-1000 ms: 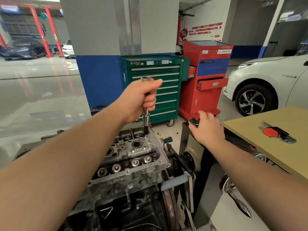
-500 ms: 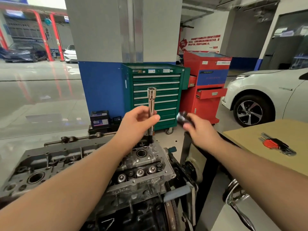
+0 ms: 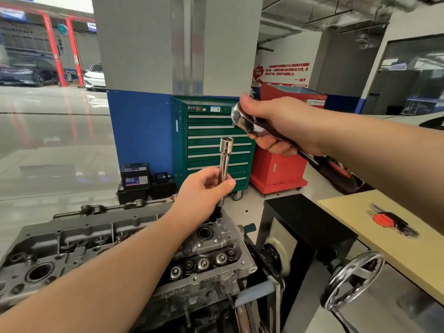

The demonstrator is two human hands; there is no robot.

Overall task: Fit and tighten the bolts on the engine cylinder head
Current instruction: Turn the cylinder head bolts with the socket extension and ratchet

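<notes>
The grey cylinder head (image 3: 211,251) lies across the lower left on an engine stand, valve springs showing along its near edge. A chrome extension bar (image 3: 225,162) stands upright with its lower end in a hole at the head's far right corner, its square socket end open at the top. My left hand (image 3: 204,188) pinches the bar's lower half between thumb and fingers. My right hand (image 3: 278,126) grips a chrome ratchet wrench (image 3: 247,123), head pointing left, held above and right of the bar's top. The bolt under the bar is hidden.
A black stand box (image 3: 305,227) with a chrome hand wheel (image 3: 353,277) sits right of the engine. A tan table (image 3: 396,246) at right carries a red hex-key set (image 3: 389,219). Green (image 3: 211,145) and red (image 3: 276,169) tool cabinets stand behind, car batteries (image 3: 135,176) on the floor.
My right hand lifted the ratchet from beside the stand up to above the bar's top. My left hand slid down the bar, leaving its top end bare.
</notes>
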